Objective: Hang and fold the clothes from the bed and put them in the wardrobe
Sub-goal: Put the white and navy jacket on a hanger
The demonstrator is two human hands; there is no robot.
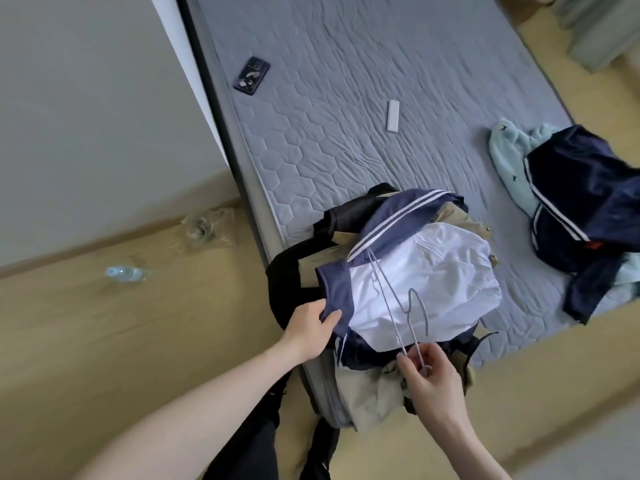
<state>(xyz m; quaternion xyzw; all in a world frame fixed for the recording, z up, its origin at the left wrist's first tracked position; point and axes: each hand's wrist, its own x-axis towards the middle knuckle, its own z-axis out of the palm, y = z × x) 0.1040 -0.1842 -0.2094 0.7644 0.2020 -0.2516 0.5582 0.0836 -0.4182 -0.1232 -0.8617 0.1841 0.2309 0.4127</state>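
Left hand (313,322) pinches shirt (415,282) sleeve; right hand (427,370) fingers clamp wire hanger (398,306). Best: feed hanger arm through neck, keeping fabric taut.

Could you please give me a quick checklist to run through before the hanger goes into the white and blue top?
1. Right hand holds the wire hanger: ok.
2. Left hand grips the blue sleeve edge of the white and blue top: ok.
3. Hanger inside the top: not ok, it lies over the fabric.
4. Neck opening located: cannot tell.
5. Top free of the clothes pile beneath: not ok, it rests on the pile.
6. Phone clear of the work area: ok.
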